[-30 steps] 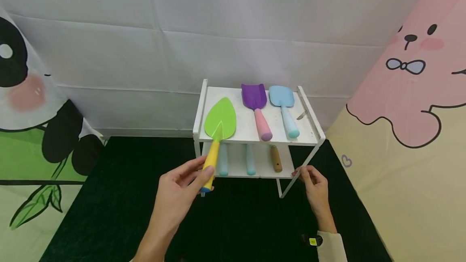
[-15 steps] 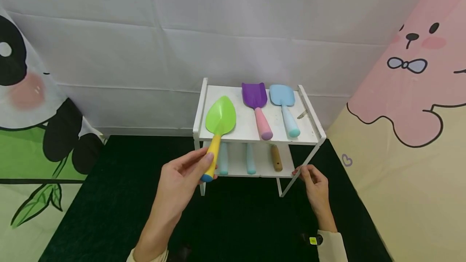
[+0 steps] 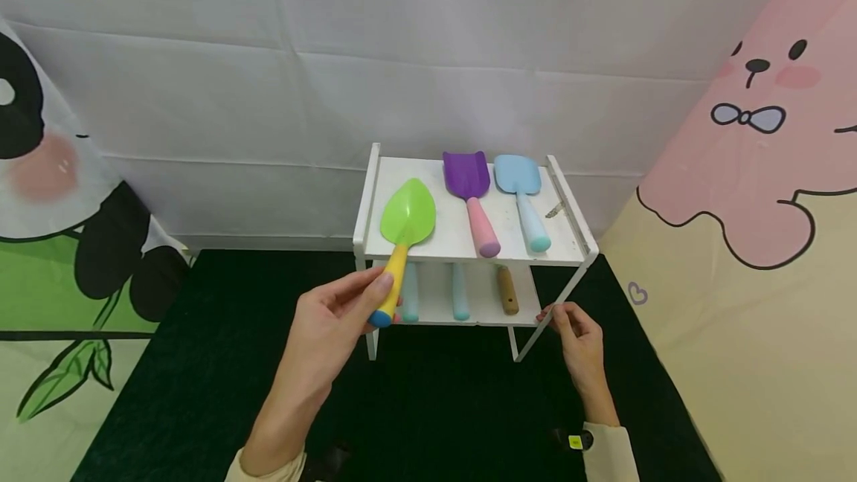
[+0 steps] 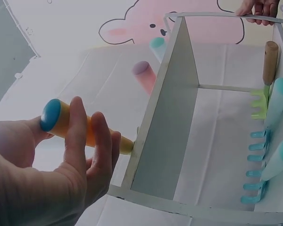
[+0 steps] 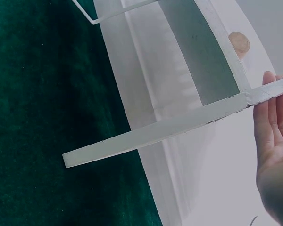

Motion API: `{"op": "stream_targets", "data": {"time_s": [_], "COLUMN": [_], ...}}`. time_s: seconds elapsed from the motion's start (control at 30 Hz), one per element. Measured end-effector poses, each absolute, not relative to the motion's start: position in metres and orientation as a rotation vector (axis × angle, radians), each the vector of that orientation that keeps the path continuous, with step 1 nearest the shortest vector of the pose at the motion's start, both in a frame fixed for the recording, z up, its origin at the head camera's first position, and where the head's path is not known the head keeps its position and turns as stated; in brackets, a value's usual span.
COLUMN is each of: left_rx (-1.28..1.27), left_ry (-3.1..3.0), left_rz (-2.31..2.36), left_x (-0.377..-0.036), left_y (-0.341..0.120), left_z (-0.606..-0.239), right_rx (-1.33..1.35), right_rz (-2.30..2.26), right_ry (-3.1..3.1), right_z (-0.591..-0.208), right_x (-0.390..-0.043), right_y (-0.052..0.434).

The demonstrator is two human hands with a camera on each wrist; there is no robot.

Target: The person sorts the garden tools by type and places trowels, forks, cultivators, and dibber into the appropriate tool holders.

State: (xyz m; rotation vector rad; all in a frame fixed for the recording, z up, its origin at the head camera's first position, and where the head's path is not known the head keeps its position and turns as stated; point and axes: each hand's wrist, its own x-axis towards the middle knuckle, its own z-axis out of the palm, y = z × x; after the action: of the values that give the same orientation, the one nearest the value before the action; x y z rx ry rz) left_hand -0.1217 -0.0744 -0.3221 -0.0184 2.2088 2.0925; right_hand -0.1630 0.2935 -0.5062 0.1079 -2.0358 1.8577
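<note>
a: item one, the left hand [image 3: 328,329]?
b: its grip was curled round the yellow handle of the green trowel [image 3: 407,213], thumb and fingers [image 4: 90,146] clamped near the blue end cap. the leaf-shaped green blade lay on the top shelf at its left side, with the handle sticking out past the front edge.

a: item two, the right hand [image 3: 581,341]?
b: it rested on the front right corner of the white rack [image 3: 571,225], at the slanted leg. the right wrist view showed straight fingers [image 5: 273,117] laid against the white bar, the grip apart and closed round nothing.

a: other stock on the top shelf?
b: a purple shovel [image 3: 469,184] with a pink handle, just beside the green blade, and a light blue shovel [image 3: 518,183] with a pale blue handle to its right. both lay flat, handles toward the person.

a: the lower shelf?
b: two light blue rakes [image 4: 269,136] and one green rake [image 4: 262,101] with a wooden handle, lying side by side, tines toward the back. from the head view only their handle ends showed under the top shelf.

a: the setting?
b: the rack stood on a dark green desk [image 3: 201,393] cover. a white cloth [image 3: 268,95] hung behind, with a panda print [image 3: 40,192] at left and a pink bear print [image 3: 756,132] at right.
</note>
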Motion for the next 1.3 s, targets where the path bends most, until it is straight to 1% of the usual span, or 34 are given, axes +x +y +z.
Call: {"op": "stream_targets", "data": {"time_s": [0.53, 1.07, 1.3], "left_rx": [0.078, 0.189, 0.166], "left_ry": [2.150, 2.049, 2.250], "left_rz": [2.154, 2.301, 2.285], "left_x": [-0.134, -0.148, -0.152], "left_y": [-0.071, -0.058, -0.049], "left_z": [-0.316, -0.324, -0.325], "right_rx": [0.122, 0.052, 0.074], "right_rz": [1.840, 1.795, 1.804], "right_ry": [-2.045, -2.103, -2.093], "right_z": [-0.506, -0.507, -0.505], "right_x": [-0.164, -0.163, -0.162], "right_y": [0.294, 0.295, 0.295]}}
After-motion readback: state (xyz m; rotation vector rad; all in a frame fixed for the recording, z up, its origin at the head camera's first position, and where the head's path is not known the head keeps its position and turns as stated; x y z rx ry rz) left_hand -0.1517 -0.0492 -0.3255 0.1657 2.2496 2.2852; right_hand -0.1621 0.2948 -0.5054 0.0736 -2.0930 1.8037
